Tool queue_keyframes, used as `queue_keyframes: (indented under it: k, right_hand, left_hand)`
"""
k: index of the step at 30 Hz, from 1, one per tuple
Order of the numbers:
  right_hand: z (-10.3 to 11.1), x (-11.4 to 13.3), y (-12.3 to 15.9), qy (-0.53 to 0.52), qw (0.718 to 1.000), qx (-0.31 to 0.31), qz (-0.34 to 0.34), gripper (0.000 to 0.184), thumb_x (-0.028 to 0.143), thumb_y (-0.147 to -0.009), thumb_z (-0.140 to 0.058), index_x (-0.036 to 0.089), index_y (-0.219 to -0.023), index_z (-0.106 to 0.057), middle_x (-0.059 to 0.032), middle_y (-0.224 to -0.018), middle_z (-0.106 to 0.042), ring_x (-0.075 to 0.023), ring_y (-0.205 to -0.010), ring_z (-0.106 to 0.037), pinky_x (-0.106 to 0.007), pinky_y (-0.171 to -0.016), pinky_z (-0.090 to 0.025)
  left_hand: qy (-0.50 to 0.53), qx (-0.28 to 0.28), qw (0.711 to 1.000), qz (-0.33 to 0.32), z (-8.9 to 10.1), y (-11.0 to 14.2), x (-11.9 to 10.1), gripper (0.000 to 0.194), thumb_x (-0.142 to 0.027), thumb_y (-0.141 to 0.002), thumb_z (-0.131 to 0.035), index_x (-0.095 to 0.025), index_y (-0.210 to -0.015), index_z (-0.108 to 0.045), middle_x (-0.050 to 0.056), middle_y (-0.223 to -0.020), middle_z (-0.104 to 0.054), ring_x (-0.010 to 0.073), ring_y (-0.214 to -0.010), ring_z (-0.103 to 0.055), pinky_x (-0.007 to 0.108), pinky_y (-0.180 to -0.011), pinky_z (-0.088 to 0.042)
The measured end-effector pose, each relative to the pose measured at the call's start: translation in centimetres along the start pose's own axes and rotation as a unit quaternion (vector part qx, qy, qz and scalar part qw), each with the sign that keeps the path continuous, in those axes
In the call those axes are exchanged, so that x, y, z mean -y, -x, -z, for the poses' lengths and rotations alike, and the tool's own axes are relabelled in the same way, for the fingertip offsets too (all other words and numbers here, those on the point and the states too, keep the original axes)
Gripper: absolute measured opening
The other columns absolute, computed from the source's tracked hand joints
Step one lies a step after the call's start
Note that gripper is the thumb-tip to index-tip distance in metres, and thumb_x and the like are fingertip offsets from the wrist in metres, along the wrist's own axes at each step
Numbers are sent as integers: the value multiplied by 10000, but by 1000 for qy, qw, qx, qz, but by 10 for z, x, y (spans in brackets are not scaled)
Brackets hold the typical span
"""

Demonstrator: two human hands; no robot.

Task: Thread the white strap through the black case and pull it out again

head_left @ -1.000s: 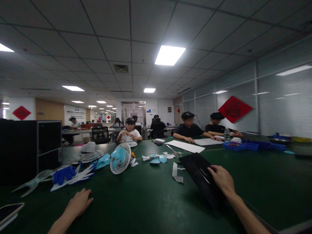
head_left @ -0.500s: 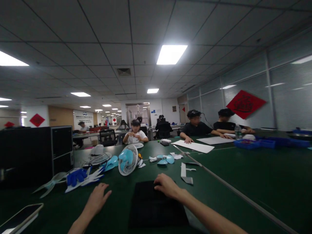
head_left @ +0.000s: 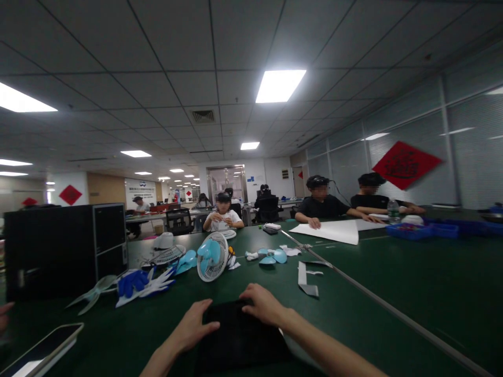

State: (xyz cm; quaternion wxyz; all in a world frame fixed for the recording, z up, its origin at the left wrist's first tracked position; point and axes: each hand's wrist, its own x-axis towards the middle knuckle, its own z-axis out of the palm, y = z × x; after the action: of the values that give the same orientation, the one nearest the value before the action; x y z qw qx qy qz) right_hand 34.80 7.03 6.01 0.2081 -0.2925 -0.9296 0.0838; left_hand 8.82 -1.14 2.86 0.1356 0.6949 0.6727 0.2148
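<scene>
A flat black rectangular thing (head_left: 239,335) lies on the green table in front of me; its exact kind is too dark to make out. My right hand (head_left: 265,306) has its fingers bent at the far edge, with the thumb over the top face. At the far left corner is my left hand (head_left: 194,324), thumb and fingers apart around that corner; whether it presses on it I cannot tell. Beyond my hands stands a white fan head (head_left: 212,256) with light blue blades. Blue-and-white gloves (head_left: 143,287) lie to its left.
A phone (head_left: 47,348) lies at the near left, by a partly visible hand (head_left: 4,317) at the edge. A black computer case (head_left: 51,251) stands behind. Loose blue blades (head_left: 271,256) and a grey strip (head_left: 306,280) lie ahead. Across the table, a person handles white sheeting (head_left: 334,230).
My left hand has moved right, from the bare table to the black thing's corner. The black thing and my right hand have shifted slightly left. A person's white sheet now curls up.
</scene>
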Motion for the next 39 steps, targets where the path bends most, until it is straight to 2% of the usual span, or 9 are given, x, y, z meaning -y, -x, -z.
queue_keyframes:
  k: [6, 9, 14, 19, 21, 23, 28, 34, 39]
  right_hand:
    - [22, -26, 37, -42, 996, 37, -74, 673, 392, -647, -768, 207, -1271, -598, -109, -1287, -593, -298, -1181, -527, -384, -1018, -389]
    - [23, -34, 49, -84, 989, 47, -113, 699, 426, -677, -735, 192, -1312, -562, -114, -1332, -571, -292, -1216, -513, -378, -1041, -372]
    - [20, -32, 48, -107, 986, 49, -115, 709, 412, -686, -730, 139, -1317, -557, -132, -1340, -571, -289, -1230, -510, -354, -1054, -357]
    - [16, -32, 44, -101, 989, 44, -101, 676, 423, -707, -719, 169, -1314, -559, -105, -1334, -582, -271, -1219, -526, -342, -1044, -372]
    - [19, -37, 43, -54, 992, 17, -109, 670, 446, -718, -714, 191, -1317, -552, -82, -1336, -581, -246, -1216, -530, -307, -1034, -384]
    - [25, -46, 43, 18, 988, -29, -150, 598, 436, -754, -690, 186, -1284, -572, -84, -1303, -597, -237, -1194, -542, -293, -1015, -401]
    - [44, -81, 49, 134, 946, -103, -278, 376, 221, -818, -615, 77, -1164, -590, -228, -1238, -571, -336, -1199, -510, -413, -1001, -392]
    - [45, -115, 57, 168, 914, -87, -358, 420, 249, -811, -643, 38, -1168, -576, -267, -1175, -608, -358, -1093, -600, -418, -860, -478]
    - [44, -121, 55, 166, 912, -72, -369, 220, 140, -835, -552, 58, -1002, -671, -251, -1076, -675, -317, -983, -670, -367, -780, -493]
  left_hand:
    - [33, 19, 999, 5, 0, 0, 0, 895, -628, -682, -611, -126, -1401, -430, 133, -1465, -430, 293, -1344, -386, 342, -1137, -277]
    - [30, 18, 999, 4, -1, -2, 2, 916, -634, -652, -642, -129, -1391, -444, 130, -1449, -447, 292, -1328, -402, 341, -1130, -281]
    - [22, 14, 1000, 9, 1, 0, 2, 905, -638, -663, -622, -112, -1380, -454, 129, -1447, -448, 289, -1322, -409, 328, -1119, -291]
    - [12, 19, 1000, 9, 4, 2, 3, 897, -649, -685, -589, -108, -1386, -445, 119, -1446, -454, 286, -1325, -412, 316, -1112, -308]
    - [6, 15, 1000, 4, 3, 2, 3, 892, -651, -689, -583, -105, -1381, -450, 123, -1441, -461, 284, -1325, -414, 322, -1118, -301]
    - [6, 11, 1000, 6, 3, 1, 3, 885, -643, -688, -585, -105, -1378, -454, 128, -1445, -456, 286, -1330, -409, 333, -1126, -293]
    - [26, 2, 1000, 14, 2, 2, 2, 886, -638, -656, -612, -122, -1363, -478, 132, -1441, -464, 304, -1327, -415, 366, -1122, -307]
    - [22, 0, 1000, 13, 2, 2, 3, 873, -639, -665, -604, -125, -1360, -484, 139, -1441, -462, 301, -1334, -408, 374, -1129, -293]
    - [19, 2, 1000, 10, 0, 0, 6, 885, -652, -669, -599, -117, -1363, -479, 142, -1440, -458, 289, -1331, -410, 361, -1129, -288]
